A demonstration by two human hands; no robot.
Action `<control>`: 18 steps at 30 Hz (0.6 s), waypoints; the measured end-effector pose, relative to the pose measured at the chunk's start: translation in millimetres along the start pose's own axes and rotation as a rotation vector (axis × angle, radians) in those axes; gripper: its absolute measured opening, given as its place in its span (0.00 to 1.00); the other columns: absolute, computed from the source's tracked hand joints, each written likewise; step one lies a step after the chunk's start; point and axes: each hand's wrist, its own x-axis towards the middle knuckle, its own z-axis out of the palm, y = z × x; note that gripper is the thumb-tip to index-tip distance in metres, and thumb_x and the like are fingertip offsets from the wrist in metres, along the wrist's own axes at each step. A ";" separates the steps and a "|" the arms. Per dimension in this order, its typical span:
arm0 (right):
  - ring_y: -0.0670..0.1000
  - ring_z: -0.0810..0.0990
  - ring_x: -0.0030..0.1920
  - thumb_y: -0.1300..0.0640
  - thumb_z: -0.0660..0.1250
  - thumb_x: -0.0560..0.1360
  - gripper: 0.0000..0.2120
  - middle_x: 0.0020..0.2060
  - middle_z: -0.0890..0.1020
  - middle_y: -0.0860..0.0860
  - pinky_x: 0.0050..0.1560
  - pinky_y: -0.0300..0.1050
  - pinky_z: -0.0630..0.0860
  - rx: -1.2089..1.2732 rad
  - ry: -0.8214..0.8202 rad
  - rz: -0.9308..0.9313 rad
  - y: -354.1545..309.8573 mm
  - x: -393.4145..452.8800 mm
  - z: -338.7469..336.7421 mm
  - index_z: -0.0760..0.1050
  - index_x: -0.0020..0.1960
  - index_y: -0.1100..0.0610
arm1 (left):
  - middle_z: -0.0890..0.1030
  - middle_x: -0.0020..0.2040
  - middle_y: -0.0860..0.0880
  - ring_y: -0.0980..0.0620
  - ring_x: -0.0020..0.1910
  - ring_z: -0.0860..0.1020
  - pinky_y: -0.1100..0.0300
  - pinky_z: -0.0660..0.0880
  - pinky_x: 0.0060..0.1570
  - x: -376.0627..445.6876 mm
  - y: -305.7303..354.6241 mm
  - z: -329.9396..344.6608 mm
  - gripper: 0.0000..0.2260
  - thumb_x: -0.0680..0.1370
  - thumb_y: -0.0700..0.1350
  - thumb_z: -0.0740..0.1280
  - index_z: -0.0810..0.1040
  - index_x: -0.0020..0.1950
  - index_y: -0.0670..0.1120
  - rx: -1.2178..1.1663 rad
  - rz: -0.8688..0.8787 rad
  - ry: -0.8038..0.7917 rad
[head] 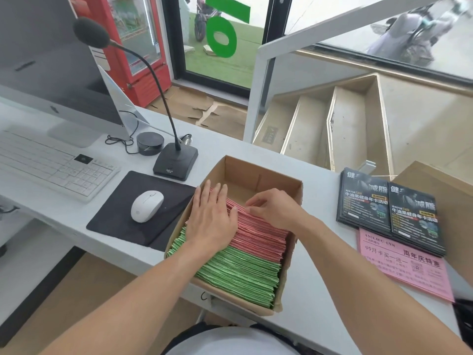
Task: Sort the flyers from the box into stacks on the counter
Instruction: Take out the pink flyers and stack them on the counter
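An open cardboard box stands on the white counter in front of me. Inside, flyers stand on edge: pink flyers toward the far part, green flyers toward me. The far end of the box is bare. My left hand lies flat with straight fingers on the pink flyers' top edges. My right hand pinches the top edges of the farthest pink flyers. On the counter to the right lie two stacks of black flyers and a pink flyer stack.
Left of the box are a white mouse on a black pad, a desk microphone, a keyboard and a monitor. A brown cardboard sheet lies at the far right. Stairs descend beyond the counter.
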 end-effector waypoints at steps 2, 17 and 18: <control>0.41 0.83 0.48 0.42 0.73 0.74 0.11 0.47 0.85 0.39 0.55 0.47 0.81 -0.067 -0.023 -0.021 -1.8 2.7 -6.6 0.84 0.55 0.43 | 0.52 0.83 0.47 0.49 0.82 0.41 0.49 0.39 0.80 0.0 0.0 0.0 0.31 0.83 0.59 0.46 0.49 0.83 0.45 -0.002 0.003 0.001; 0.54 0.82 0.55 0.58 0.62 0.77 0.19 0.56 0.85 0.45 0.49 0.49 0.79 -0.227 0.157 0.061 -10.1 2.9 2.9 0.78 0.64 0.42 | 0.43 0.83 0.47 0.53 0.81 0.39 0.53 0.38 0.80 -1.9 -3.1 1.2 0.33 0.83 0.63 0.46 0.42 0.83 0.47 -0.103 -0.013 0.032; 0.53 0.83 0.54 0.58 0.62 0.77 0.19 0.55 0.85 0.45 0.50 0.50 0.80 -0.219 0.210 0.060 -9.6 0.3 2.2 0.78 0.63 0.41 | 0.42 0.83 0.48 0.53 0.81 0.39 0.53 0.38 0.80 -2.4 -3.5 0.9 0.33 0.83 0.64 0.45 0.42 0.83 0.47 -0.129 -0.020 0.035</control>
